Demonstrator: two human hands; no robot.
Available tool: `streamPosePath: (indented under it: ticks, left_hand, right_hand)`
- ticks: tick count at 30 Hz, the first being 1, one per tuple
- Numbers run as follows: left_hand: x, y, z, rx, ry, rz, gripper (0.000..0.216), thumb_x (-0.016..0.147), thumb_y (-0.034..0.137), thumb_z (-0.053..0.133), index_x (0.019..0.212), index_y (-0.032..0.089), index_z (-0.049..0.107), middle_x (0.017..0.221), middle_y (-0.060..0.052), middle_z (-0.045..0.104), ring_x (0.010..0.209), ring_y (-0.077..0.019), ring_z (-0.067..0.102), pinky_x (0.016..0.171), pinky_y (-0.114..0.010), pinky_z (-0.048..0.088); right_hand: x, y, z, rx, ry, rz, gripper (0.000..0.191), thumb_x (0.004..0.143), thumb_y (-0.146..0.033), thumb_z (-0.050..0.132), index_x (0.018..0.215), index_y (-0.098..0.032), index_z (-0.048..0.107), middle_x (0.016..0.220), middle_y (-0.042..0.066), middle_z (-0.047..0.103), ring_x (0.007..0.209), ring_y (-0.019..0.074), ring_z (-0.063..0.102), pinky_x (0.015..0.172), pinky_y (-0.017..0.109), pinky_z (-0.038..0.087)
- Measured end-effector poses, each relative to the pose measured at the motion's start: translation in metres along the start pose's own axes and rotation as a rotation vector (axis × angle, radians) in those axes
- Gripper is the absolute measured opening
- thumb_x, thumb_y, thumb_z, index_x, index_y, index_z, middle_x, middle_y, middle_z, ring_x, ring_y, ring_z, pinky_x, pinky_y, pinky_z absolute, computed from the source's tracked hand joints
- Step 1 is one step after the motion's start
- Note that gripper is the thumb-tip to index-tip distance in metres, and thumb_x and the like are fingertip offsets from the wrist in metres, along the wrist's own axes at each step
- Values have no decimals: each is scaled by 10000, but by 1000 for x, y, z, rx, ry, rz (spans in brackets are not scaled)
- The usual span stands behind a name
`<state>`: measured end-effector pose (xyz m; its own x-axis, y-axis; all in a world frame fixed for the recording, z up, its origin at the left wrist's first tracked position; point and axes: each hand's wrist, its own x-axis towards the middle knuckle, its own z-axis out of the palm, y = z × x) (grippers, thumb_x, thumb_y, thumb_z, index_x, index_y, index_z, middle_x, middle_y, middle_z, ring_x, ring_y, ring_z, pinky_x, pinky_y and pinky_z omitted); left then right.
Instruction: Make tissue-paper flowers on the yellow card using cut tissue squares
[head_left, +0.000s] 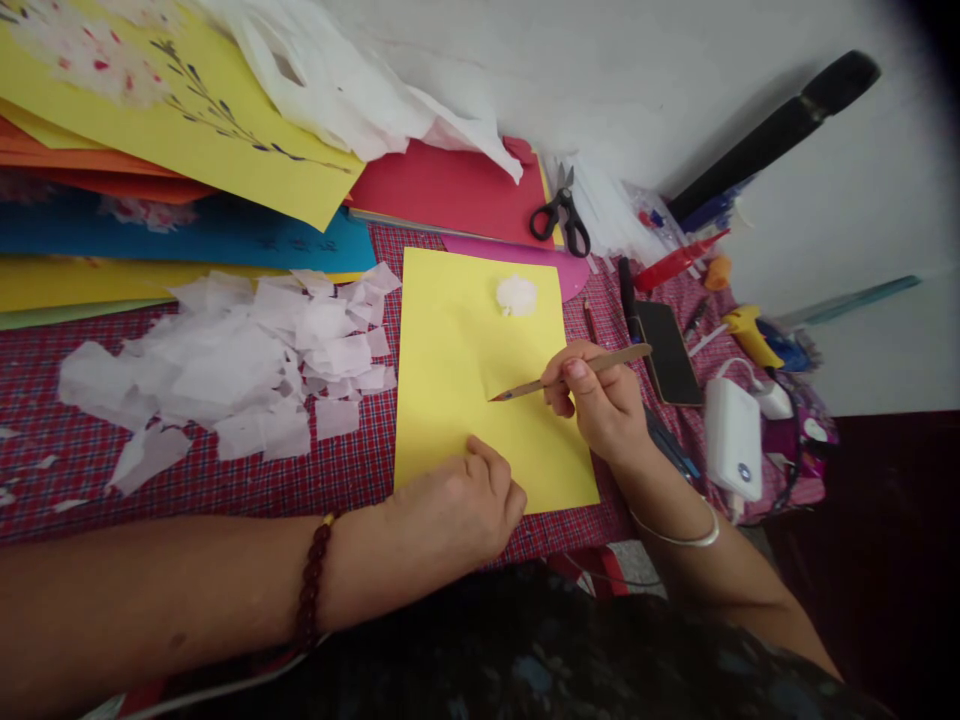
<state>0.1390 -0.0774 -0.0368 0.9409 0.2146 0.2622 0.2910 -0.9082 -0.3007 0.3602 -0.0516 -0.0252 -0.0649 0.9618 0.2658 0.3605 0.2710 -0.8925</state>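
Observation:
A yellow sheet of paper (465,360) lies on the red checked cloth (352,470) in front of me. My right hand (600,400) is closed round a thin wooden paintbrush (577,374), whose tip touches the sheet near its middle. My left hand (465,510) rests as a loose fist on the sheet's lower edge, with nothing visible in it. A small white crumpled wad (517,295) sits near the sheet's top right corner.
Torn white paper pieces (240,365) are heaped to the left. Coloured sheets (187,130) and red card (450,190) are stacked behind. Black scissors (561,212), a dark phone (667,350), a white power bank (733,437), a yellow glue gun (750,333) and a red marker (679,262) lie at the right.

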Motion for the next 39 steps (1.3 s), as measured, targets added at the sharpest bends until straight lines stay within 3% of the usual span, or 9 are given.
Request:
streamPosePath:
  ticks: [3,9,13,18,39]
  left_hand:
    - [-1,0,0,-4,0,7,130,855,92,470,930,87,575,942,-264,745,651,-233,703,479,-287,440]
    - [-1,-1,0,-4,-1,15,134,856,86,470,934,81,579,939,-272,742,652,-237,704,478,-286,437]
    - [0,-2,0,-12,-5,20,130,845,82,488,935,77,580,946,-276,741,660,-238,707,475,-279,434]
    - [0,-2,-1,-11,-12,12,128,857,86,472,926,85,580,946,-262,747,614,-214,687,478,-274,426]
    - [-2,0,1,-14,-15,16,113,876,112,489,949,84,569,965,-276,735,645,-216,690,501,-271,402]
  right_hand:
    - [1,0,-1,-42,101,5,371,1030,-457,488,822,-193,645,540,-38,523,448,90,443,436,237,321]
    - [3,0,-1,-64,121,24,342,1031,-432,503,821,-204,645,546,-32,529,450,92,442,440,256,316]
    - [3,-3,0,-34,254,-23,340,1031,-451,493,827,-219,634,519,-38,504,450,109,451,450,269,342]
    - [3,-3,-3,-119,90,-12,337,1025,-438,510,831,-199,647,554,-30,532,470,99,463,461,259,342]
    - [2,0,-2,-121,29,-4,344,1027,-465,492,864,-204,646,582,-28,551,491,106,483,478,263,359]
